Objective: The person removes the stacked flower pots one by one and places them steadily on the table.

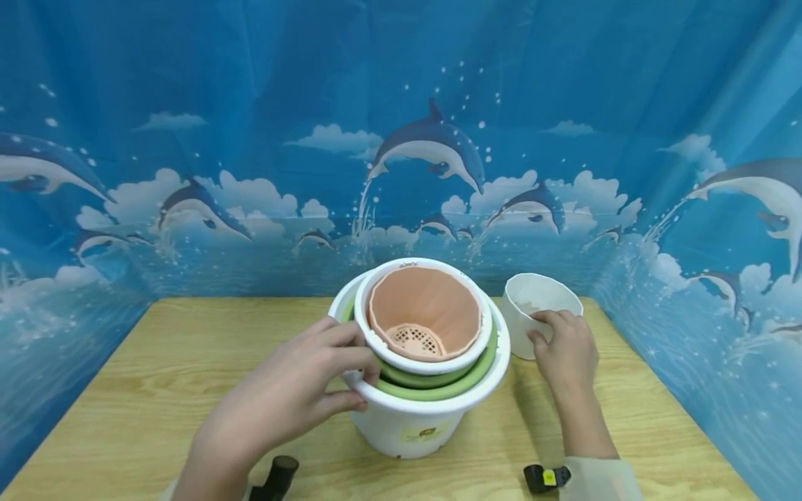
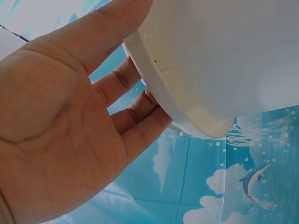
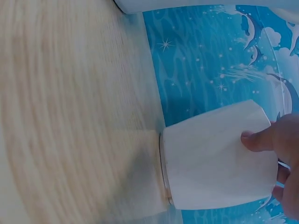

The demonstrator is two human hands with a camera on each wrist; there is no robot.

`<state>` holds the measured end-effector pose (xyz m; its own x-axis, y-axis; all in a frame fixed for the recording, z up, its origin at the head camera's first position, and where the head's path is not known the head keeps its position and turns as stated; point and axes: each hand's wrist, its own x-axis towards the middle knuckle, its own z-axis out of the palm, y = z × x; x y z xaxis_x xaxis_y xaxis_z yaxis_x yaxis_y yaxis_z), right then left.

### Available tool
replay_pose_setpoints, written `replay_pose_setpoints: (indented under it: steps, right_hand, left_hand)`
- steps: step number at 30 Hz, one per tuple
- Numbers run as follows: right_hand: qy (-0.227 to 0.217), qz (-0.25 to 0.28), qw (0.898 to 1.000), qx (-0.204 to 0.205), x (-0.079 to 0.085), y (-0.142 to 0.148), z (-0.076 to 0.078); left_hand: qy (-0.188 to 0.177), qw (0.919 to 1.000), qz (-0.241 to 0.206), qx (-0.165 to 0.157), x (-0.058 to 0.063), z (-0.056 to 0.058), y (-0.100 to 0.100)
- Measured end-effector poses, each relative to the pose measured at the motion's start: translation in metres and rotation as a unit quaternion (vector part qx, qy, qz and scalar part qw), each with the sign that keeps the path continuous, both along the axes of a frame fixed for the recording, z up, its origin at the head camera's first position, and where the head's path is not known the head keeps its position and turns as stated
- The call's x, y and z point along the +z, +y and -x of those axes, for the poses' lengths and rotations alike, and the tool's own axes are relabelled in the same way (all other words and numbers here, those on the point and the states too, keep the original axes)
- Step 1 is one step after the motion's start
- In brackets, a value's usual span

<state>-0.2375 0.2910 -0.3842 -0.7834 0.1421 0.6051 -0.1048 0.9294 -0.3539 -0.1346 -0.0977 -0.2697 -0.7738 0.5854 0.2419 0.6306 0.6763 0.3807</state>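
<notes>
A large white flower pot (image 1: 388,421) stands upright at the middle of the table with a yellow label on its front. Nested in it are a green pot (image 1: 432,394), a smaller white pot (image 1: 486,330) and a terracotta-coloured pot (image 1: 432,296) with a grid of holes in its bottom. My left hand (image 1: 294,390) grips the large pot's rim at its left side, thumb outside and fingers over the edge. To the right, a small white pot (image 3: 215,158) stands near the table's back edge. My right hand (image 1: 569,351) pinches its rim, the thumb on its outer wall.
The wooden table (image 1: 188,362) ends at a blue dolphin-print curtain (image 1: 282,160) behind and on both sides. A black wrist-camera mount (image 1: 545,479) sits at my right wrist, another dark one (image 1: 278,476) at my left.
</notes>
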Motion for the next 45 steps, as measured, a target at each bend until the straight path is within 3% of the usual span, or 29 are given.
replay_pose_setpoints:
  steps: [15,20,27,31,38,45]
  right_hand:
    - [-0.013,0.025,0.999,-0.037,0.002,0.010,0.000]
    - [0.002,0.020,0.999,-0.043,-0.002,0.013,0.001]
    - [0.029,0.026,0.999,-0.036,-0.009,0.020,0.004]
    - [0.011,0.019,0.999,-0.027,-0.008,0.021,0.004]
    - [-0.064,-0.029,0.997,0.021,-0.006,0.025,0.004]
    - [-0.083,-0.025,0.996,0.034,-0.006,0.035,0.004]
  left_hand:
    - [-0.006,1.0000,-0.004,-0.001,0.001,-0.001,0.001]
    - [0.006,1.0000,-0.002,-0.006,0.000,-0.002,0.000]
    - [-0.022,0.9997,0.001,0.011,0.002,0.000,0.002]
    - [-0.029,0.9995,0.000,0.016,0.002,-0.001,0.001]
    - [-0.026,0.9995,-0.002,0.015,0.000,-0.001,0.000]
    - [-0.029,0.9994,-0.001,0.020,0.002,0.000,0.002]
